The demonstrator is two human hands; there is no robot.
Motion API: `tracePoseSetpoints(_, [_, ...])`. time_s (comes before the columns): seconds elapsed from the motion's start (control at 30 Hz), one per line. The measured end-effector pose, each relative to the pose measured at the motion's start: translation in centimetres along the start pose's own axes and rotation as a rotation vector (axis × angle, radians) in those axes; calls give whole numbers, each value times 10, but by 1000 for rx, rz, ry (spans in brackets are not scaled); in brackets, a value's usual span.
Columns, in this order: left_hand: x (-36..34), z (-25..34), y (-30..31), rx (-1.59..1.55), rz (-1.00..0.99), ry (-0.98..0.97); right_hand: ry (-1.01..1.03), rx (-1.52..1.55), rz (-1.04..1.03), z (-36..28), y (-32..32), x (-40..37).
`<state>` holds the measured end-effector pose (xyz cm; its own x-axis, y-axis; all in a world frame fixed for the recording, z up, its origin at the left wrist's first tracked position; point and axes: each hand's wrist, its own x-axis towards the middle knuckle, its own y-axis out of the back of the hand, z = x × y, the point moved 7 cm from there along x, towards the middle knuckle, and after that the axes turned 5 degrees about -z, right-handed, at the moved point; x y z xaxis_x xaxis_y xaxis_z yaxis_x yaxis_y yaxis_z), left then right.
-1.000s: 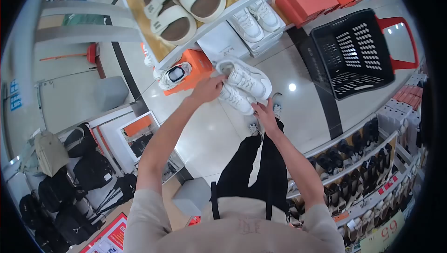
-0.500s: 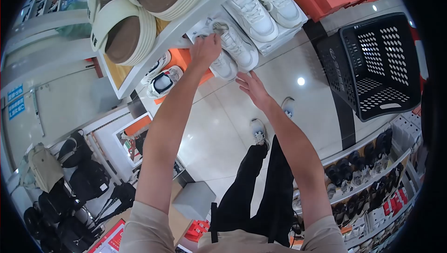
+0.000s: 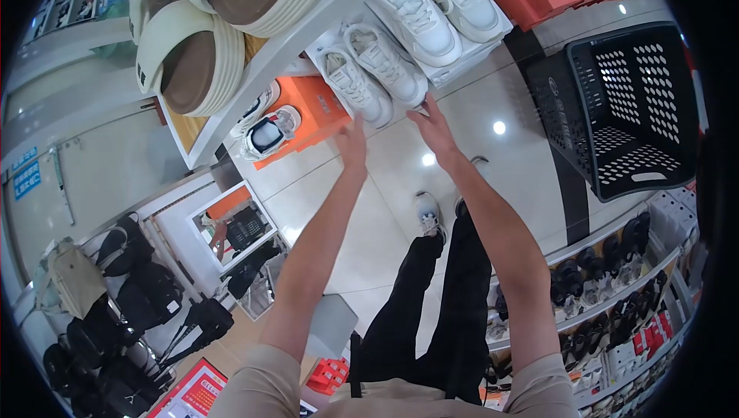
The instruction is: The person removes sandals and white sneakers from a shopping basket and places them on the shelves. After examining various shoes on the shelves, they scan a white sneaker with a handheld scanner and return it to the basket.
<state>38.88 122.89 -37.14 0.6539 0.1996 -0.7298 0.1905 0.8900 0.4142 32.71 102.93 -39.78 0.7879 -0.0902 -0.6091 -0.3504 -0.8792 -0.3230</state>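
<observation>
Beside the orange box (image 3: 306,110), the left hand (image 3: 354,141) is open, near the toe of the left white shoe (image 3: 359,91). Just right, the other white shoe (image 3: 387,65) sits alongside; the right hand (image 3: 433,127), fingers spread, is at its toe. Farther right stands a black basket (image 3: 573,114).

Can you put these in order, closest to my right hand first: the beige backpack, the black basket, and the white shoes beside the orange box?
From your right hand:
1. White shoes, right by its fingertips
2. Black basket, off to the right
3. Beige backpack, way over on the left
</observation>
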Motion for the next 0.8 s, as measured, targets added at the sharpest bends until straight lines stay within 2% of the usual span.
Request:
tracePoseSetpoints(0.03, [0, -10, -2, 1, 1, 0, 0, 1, -1, 0, -3, 1])
tracePoseSetpoints(0.1, [-3, -40, -40, -624, -407, 297, -14, 2, -8, 0, -8, 3])
tracePoseSetpoints(0.13, [3, -44, -42, -625, -411, 299, -14, 0, -4, 0, -7, 4])
tracePoseSetpoints(0.2, [18, -28, -44, -632, -474, 20, -8, 23, -51, -2, -7, 6])
tracePoseSetpoints(0.3, [29, -23, -35, -608, -390, -12, -76, 41, -73, -4, -14, 9])
tracePoseSetpoints(0.47, [46, -23, -30, -600, -426, -9, -55, 60, -88, -24, -19, 7])
tracePoseSetpoints(0.63, [44, -25, -37, -645, -426, -1, -22, 60, -66, -9, -10, 9])
tracePoseSetpoints(0.7, [29, -38, -42, -694, -390, 144, 28, 111, 14, 12, 1, 9])
tracePoseSetpoints(0.73, [12, -38, -45, -571, -444, 98, 32, 114, 16, 19, 0, 0])
tracePoseSetpoints(0.8, [-29, -53, -54, -312, -546, -6, -23, 332, 38, 40, 1, -34])
